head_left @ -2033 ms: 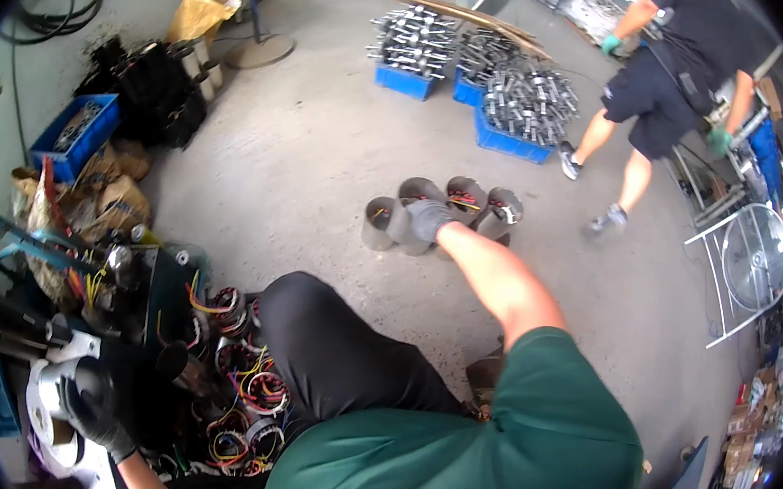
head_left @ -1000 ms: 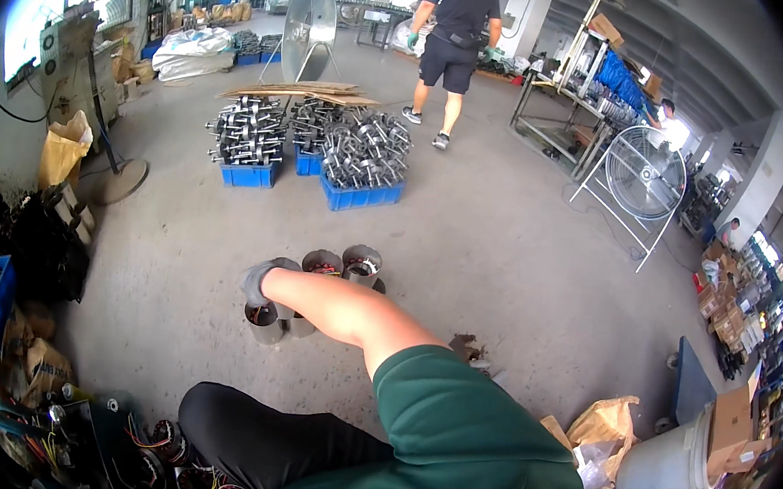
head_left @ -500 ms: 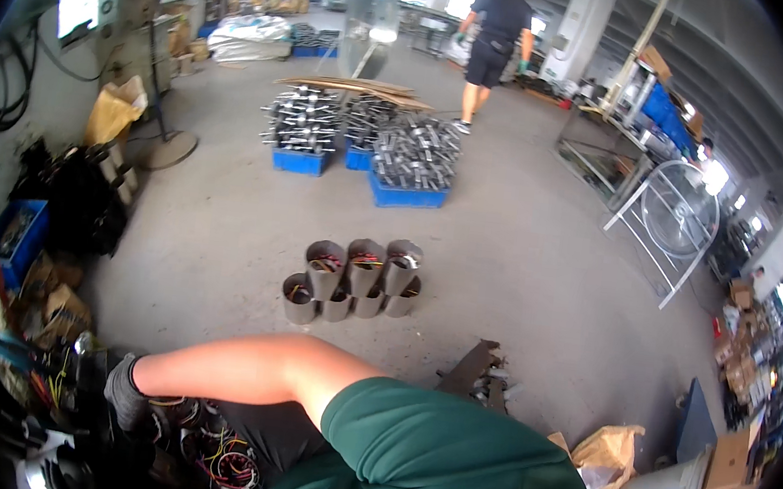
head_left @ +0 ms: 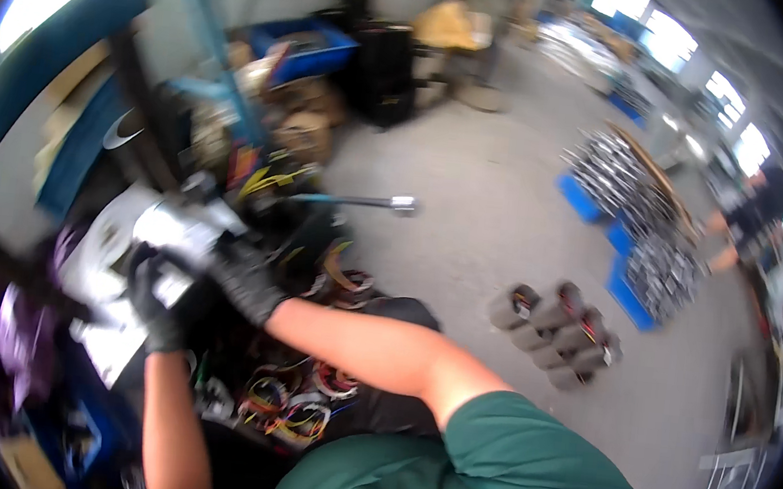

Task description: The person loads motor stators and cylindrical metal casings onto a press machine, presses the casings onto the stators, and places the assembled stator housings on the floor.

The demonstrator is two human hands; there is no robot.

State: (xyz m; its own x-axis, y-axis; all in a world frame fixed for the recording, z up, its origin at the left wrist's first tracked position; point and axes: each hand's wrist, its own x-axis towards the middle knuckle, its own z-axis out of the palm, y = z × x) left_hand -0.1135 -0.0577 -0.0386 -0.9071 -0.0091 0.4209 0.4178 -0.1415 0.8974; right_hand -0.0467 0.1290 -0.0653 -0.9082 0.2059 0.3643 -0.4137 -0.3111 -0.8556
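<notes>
Fingers of left hand point(head_left: 154, 304) and right hand point(head_left: 249, 282) now meet at the shiny cylinder point(head_left: 175, 229), grip too blurred to tell, the right back from the grey cans point(head_left: 576, 337), making it two-handed work.

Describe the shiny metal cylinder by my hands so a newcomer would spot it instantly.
From the big green sleeve, follow the bare forearm leftward to the dark-gloved right hand. Beside it, just above the left hand in the picture, is a silvery cylinder. Its bright shine sets it apart from the dull grey cylinders grouped on the floor.
</notes>
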